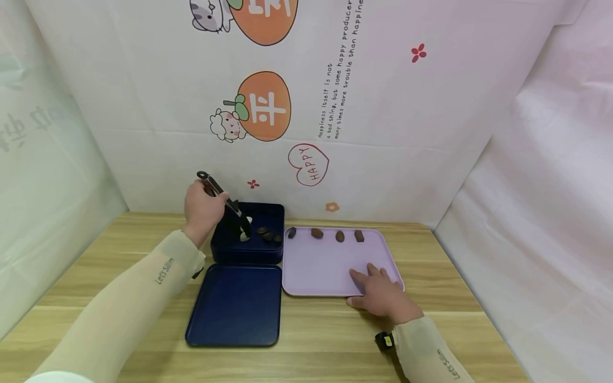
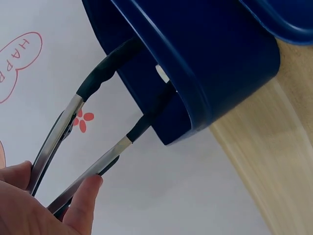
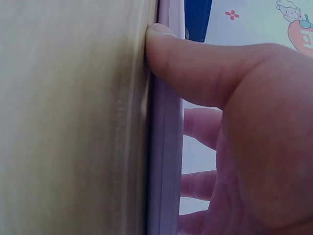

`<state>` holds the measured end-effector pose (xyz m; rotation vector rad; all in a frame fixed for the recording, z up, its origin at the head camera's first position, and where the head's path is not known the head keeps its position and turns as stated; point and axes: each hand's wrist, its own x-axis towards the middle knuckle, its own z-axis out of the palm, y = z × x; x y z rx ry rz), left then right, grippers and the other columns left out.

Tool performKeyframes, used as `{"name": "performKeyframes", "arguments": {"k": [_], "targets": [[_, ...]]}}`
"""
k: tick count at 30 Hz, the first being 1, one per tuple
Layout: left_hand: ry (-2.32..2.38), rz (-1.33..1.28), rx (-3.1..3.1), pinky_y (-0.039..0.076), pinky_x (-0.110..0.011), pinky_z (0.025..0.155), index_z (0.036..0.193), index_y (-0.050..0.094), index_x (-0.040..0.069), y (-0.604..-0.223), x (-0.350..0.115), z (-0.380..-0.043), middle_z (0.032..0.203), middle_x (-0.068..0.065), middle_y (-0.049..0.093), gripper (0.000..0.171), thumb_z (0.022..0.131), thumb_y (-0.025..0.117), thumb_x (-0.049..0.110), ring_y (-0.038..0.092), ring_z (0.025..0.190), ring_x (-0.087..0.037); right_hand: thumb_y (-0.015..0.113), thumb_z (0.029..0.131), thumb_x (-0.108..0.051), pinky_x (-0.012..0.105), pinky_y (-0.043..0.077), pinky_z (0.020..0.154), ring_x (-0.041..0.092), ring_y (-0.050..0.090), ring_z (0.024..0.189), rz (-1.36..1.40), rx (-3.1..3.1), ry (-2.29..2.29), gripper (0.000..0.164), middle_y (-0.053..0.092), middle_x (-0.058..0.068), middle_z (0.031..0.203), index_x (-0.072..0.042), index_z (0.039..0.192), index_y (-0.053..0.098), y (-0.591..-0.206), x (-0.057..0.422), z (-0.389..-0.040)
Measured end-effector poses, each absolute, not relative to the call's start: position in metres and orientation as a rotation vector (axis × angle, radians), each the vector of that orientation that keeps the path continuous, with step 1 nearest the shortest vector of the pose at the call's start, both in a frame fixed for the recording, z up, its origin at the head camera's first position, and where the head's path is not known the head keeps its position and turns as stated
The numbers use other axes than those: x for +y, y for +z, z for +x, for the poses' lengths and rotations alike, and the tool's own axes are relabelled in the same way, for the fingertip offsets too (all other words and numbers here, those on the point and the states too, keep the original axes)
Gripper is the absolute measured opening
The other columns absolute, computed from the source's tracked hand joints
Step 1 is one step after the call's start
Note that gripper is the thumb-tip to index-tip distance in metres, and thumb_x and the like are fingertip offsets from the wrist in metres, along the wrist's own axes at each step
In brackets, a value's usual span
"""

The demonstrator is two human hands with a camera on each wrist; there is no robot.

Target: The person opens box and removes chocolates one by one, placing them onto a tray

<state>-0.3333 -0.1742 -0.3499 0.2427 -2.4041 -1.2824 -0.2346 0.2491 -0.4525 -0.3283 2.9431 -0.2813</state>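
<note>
My left hand (image 1: 203, 210) grips a pair of black and metal tongs (image 1: 224, 194). Their dark tips reach down into a deep navy box (image 1: 246, 256), over white pieces (image 1: 244, 237) and beside several dark brown lumps (image 1: 268, 236). In the left wrist view the two arms of the tongs (image 2: 57, 139) stand apart, and the box wall hides the tips. My right hand (image 1: 383, 297) rests on the near right corner of a lilac tray (image 1: 318, 268), fingers spread, thumb (image 3: 183, 66) along the near edge. Several brown pieces (image 1: 317, 233) lie in a row at the tray's far side.
A shallow navy lid (image 1: 237, 306) lies on the wooden table (image 1: 325, 340) in front of the box. The tray stands right beside the box. Behind them rises a white printed sheet (image 1: 383, 175), with more white sheeting at both sides.
</note>
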Motion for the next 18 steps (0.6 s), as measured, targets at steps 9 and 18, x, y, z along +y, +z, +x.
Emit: {"name": "performKeyframes", "arguments": {"k": [9, 18], "targets": [[-1.343, 0.229, -2.332, 0.044, -0.043, 0.081, 0.115, 0.051, 0.001, -0.355, -0.166, -0.337, 0.11, -0.016, 0.051, 0.036, 0.095, 0.068, 0.025, 0.051, 0.095, -0.032, 0.071, 0.086, -0.055, 0.082, 0.019, 0.094, 0.061, 0.021, 0.136, -0.327, 2.949, -0.285, 0.076, 0.026, 0.03, 0.155, -0.019, 0.15, 0.048, -0.451, 0.249, -0.234], [-1.358, 0.182, -2.268, 0.044, -0.041, 0.078, 0.114, 0.051, 0.0, -0.36, -0.166, -0.341, 0.111, -0.016, 0.05, 0.036, 0.095, 0.069, 0.024, 0.051, 0.093, -0.03, 0.071, 0.086, -0.055, 0.082, 0.019, 0.094, 0.061, 0.021, 0.136, -0.323, 2.939, -0.279, 0.076, 0.026, 0.029, 0.155, -0.02, 0.15, 0.048, -0.449, 0.248, -0.233]]}}
